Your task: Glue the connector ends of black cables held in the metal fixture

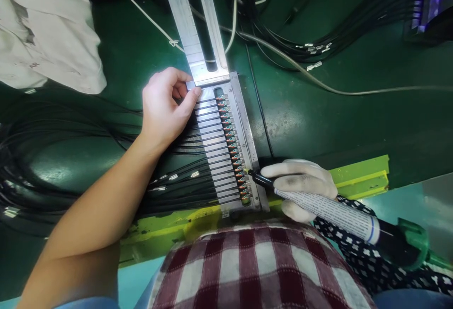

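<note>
A metal fixture [207, 137] lies before me, holding a row of thin black cables side by side. Their stripped ends reach small connectors [231, 146] with orange and green parts along its slot. My left hand [166, 104], bare, pinches the fixture's far left corner between thumb and fingers. In a white glove, my right hand [304, 184] is closed around a dispensing syringe [329, 212] with a printed label, black nozzle and green end cap. Its tip points left at the connectors near the lower part of the row; whether it touches them I cannot tell.
Long metal rails [187, 21] extend from the fixture's far end. Bundles of black cables [71, 125] spread left, with more cables [304, 47] at the back right. White cloth [53, 26] lies upper left. A yellow-green edge strip [364, 177] runs along the green table's front.
</note>
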Demonstrator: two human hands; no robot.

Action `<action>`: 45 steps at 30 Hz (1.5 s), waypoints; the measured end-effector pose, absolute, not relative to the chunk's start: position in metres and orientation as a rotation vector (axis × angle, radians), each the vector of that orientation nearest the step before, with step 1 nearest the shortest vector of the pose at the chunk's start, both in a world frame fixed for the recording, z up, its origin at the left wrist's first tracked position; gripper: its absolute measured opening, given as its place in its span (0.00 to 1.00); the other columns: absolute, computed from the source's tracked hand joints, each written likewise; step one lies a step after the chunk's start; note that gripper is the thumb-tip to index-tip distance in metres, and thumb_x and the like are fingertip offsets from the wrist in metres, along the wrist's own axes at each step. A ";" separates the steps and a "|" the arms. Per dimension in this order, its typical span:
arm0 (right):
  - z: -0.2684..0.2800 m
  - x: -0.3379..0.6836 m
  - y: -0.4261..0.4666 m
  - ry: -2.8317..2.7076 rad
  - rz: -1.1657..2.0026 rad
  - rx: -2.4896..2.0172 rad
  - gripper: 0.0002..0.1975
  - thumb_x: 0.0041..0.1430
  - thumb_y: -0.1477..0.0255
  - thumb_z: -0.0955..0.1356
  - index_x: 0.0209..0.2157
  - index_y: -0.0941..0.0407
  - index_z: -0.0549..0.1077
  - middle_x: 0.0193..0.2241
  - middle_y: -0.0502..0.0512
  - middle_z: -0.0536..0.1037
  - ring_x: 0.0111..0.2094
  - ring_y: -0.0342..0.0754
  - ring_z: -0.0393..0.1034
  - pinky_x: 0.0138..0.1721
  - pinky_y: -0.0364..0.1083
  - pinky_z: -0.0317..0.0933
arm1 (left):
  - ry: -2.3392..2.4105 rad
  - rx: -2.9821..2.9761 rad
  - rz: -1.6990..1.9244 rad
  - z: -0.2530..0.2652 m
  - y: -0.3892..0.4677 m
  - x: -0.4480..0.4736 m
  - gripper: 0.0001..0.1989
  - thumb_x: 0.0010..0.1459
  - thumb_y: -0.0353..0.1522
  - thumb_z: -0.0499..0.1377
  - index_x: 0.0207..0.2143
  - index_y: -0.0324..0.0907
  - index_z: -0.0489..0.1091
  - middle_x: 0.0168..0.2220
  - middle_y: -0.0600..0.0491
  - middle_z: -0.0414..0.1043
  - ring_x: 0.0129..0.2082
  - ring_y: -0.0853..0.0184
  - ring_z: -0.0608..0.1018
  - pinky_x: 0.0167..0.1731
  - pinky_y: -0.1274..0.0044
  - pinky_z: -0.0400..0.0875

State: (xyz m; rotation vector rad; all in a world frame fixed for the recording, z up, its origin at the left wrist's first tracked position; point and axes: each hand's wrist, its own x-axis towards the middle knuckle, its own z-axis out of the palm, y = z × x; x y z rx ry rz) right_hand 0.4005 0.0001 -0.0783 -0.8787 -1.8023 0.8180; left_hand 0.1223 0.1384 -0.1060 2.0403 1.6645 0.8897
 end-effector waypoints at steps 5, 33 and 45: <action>-0.078 0.404 -0.005 -1.813 0.793 -0.850 0.07 0.55 0.76 0.69 0.38 0.55 0.75 0.42 0.59 0.82 0.36 0.49 0.79 0.35 0.47 0.76 | 1.660 2.041 0.899 -0.107 0.139 0.122 0.06 0.53 0.31 0.63 0.35 0.41 0.71 0.25 0.59 0.65 0.27 0.72 0.66 0.34 0.73 0.63; -0.075 0.403 -0.011 -1.848 0.807 -0.871 0.06 0.53 0.76 0.68 0.35 0.55 0.73 0.40 0.57 0.82 0.32 0.47 0.78 0.32 0.46 0.73 | 1.614 2.089 0.904 -0.110 0.140 0.119 0.07 0.53 0.32 0.62 0.35 0.39 0.71 0.26 0.59 0.63 0.26 0.75 0.65 0.31 0.77 0.61; -0.079 0.405 -0.010 -1.864 0.781 -0.822 0.06 0.53 0.76 0.68 0.34 0.56 0.73 0.39 0.57 0.82 0.31 0.46 0.78 0.31 0.45 0.72 | 1.613 2.071 0.909 -0.112 0.140 0.119 0.07 0.53 0.31 0.63 0.35 0.39 0.71 0.25 0.60 0.63 0.26 0.75 0.65 0.32 0.76 0.61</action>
